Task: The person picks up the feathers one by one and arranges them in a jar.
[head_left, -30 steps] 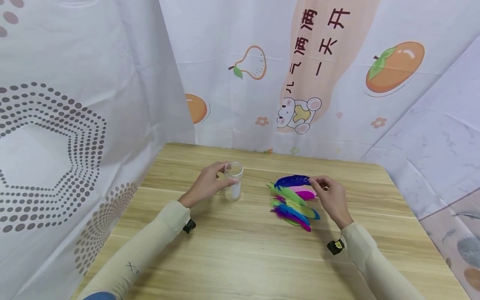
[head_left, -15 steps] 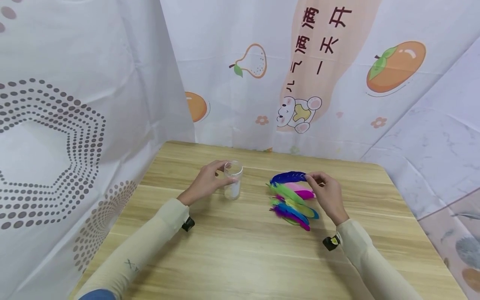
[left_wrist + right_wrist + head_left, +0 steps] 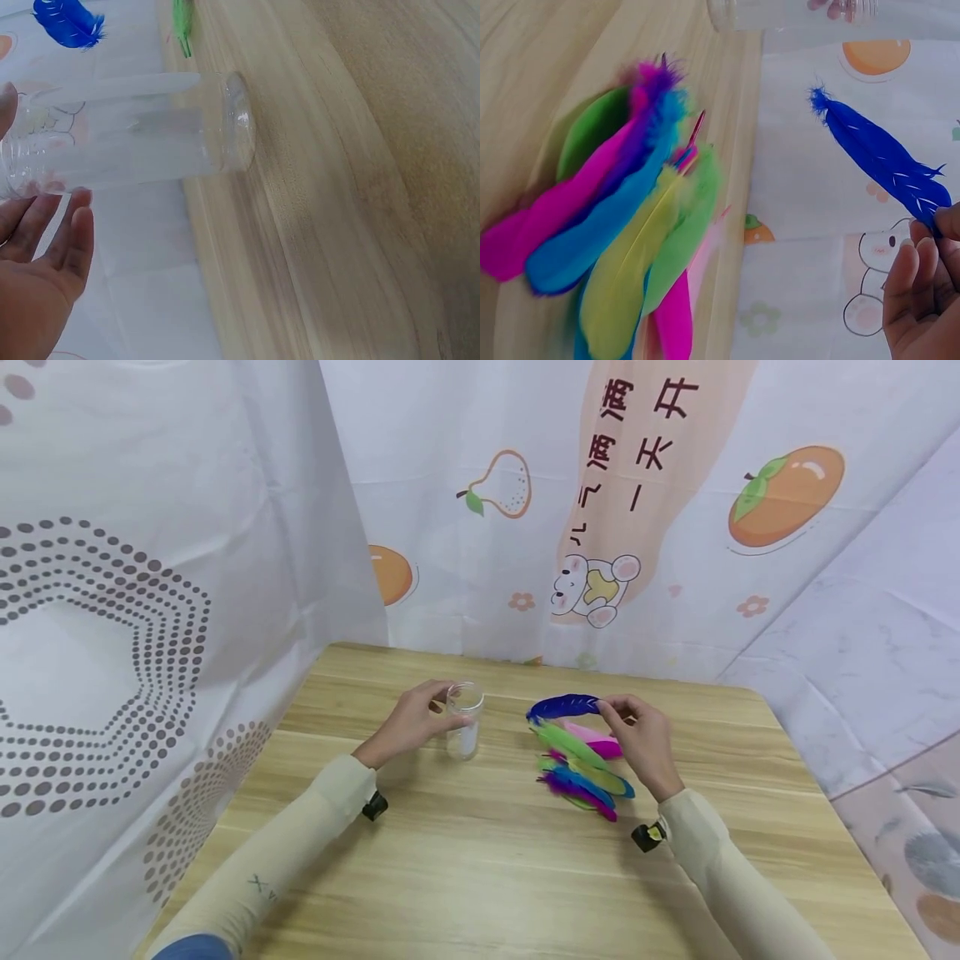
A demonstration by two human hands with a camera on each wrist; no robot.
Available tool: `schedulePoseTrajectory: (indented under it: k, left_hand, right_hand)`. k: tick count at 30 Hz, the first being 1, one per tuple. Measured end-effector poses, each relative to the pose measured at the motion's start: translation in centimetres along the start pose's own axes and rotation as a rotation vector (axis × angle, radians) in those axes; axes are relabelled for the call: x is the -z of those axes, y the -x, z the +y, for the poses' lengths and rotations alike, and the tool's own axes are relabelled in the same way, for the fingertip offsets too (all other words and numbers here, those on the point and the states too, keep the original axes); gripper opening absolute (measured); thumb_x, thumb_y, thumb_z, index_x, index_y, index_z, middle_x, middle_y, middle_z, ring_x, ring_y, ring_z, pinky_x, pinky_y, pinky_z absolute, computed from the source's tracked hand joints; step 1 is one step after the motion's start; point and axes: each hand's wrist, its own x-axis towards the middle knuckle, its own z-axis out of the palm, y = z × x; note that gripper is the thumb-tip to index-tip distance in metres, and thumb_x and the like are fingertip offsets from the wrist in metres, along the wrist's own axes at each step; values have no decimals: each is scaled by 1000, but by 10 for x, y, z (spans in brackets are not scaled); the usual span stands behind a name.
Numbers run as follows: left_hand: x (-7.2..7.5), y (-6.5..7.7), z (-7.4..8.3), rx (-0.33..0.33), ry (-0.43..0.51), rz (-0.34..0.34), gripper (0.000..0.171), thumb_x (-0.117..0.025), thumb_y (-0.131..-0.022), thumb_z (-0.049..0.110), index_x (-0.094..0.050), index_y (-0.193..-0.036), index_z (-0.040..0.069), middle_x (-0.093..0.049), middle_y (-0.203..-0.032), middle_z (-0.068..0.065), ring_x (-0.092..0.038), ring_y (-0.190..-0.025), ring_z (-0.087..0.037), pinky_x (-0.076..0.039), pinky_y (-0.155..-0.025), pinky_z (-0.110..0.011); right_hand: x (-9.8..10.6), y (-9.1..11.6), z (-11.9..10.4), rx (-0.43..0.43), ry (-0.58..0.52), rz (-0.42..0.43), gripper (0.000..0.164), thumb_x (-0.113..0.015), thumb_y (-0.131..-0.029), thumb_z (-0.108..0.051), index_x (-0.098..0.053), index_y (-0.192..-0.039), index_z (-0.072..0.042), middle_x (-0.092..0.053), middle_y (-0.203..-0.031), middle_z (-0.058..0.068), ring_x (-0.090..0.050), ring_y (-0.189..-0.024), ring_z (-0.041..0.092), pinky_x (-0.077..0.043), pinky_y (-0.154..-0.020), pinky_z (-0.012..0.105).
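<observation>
A clear jar (image 3: 464,727) with a whitish label stands upright on the wooden table. My left hand (image 3: 414,720) grips it near its mouth, thumb on the near side and fingers behind. Held above the table, a dark blue feather (image 3: 881,154) is pinched at one end between the thumb and fingers of my right hand (image 3: 643,739); its fluffy end points left, toward the jar. Just below it lies a pile of feathers (image 3: 615,300) in green, yellow, blue, purple and pink. The left wrist view also catches the blue feather (image 3: 69,22) beyond the jar.
The wooden table (image 3: 480,860) stretches toward me in front of the jar and the pile. A printed curtain (image 3: 450,568) hangs along its back edge, and another patterned curtain (image 3: 247,568) hangs at the left.
My right hand has moved left and slightly up with the blue feather, lifting it from over the pile toward the jar. My left hand keeps its hold on the jar.
</observation>
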Motion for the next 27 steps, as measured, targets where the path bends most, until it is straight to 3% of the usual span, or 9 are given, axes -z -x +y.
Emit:
schedulePoseTrajectory:
  k: [11,21,27]
  left_hand:
    - [-2,0,-1,-7,58,-2,66,-82,-87,45,-62,-143,17,-60,-122,0,-58,-109,-18,-54,-91,-37]
    - [3,-6,0,-8,48,-26,63,-83,-87,40,-62,-141,15,-61,-118,-16,-58,-105,-20,-56,-88,-36]
    - [4,-4,-1,9,80,-53,65,-83,-87,40,-61,-142,15,-60,-117,-16,-57,-105,-19,-56,-87,-35]
  right_hand:
    - [-6,-6,-10,4,-24,19,32,-69,-100,-40,-75,-103,-9,-72,-89,6,-64,-70,17,-54,-57,23]
    - [-13,-14,-20,5,-64,47,34,-69,-99,-43,-75,-103,-9,-72,-90,5,-65,-73,29,-51,-57,22]
    - [-21,-20,-26,87,-81,59,27,-72,-99,-34,-76,-99,-7,-72,-83,8,-62,-68,19,-48,-55,19]
